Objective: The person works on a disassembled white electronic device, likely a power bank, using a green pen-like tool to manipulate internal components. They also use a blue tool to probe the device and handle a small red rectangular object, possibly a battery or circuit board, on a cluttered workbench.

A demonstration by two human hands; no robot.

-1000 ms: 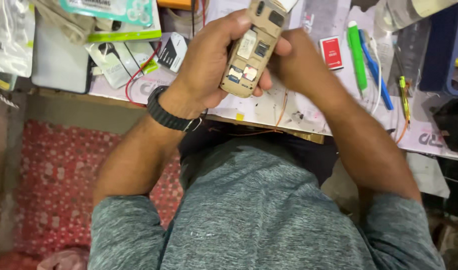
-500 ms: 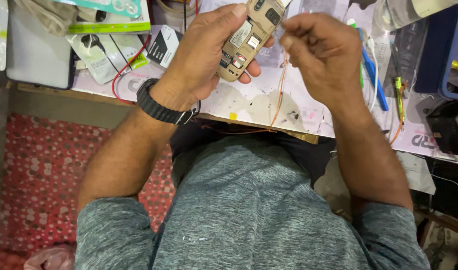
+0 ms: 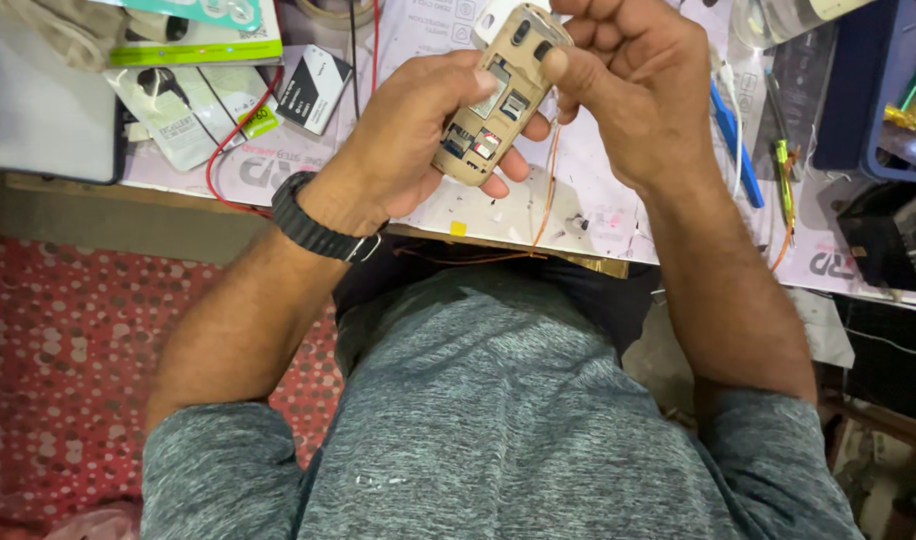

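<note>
My left hand (image 3: 408,135) grips a gold-coloured phone (image 3: 490,105) with its back cover off, so the card slots and inner parts show. A black watch sits on that wrist. My right hand (image 3: 638,85) is closed at the phone's upper end, its fingertips pressed on the top edge. Whether those fingers pinch a small part or tool is hidden. A thin orange wire (image 3: 550,190) hangs down below the phone to the bench edge.
The white work mat (image 3: 598,210) carries a black phone battery (image 3: 316,90), a red wire (image 3: 240,130), plastic packets (image 3: 178,110), a blue tool (image 3: 733,140) and a green pen (image 3: 783,175). A blue tray (image 3: 878,90) stands at right. A red patterned floor mat (image 3: 68,350) lies below.
My right hand has come back from beside the phone and now presses on its top end. Both hands and the phone sit slightly lower in view.
</note>
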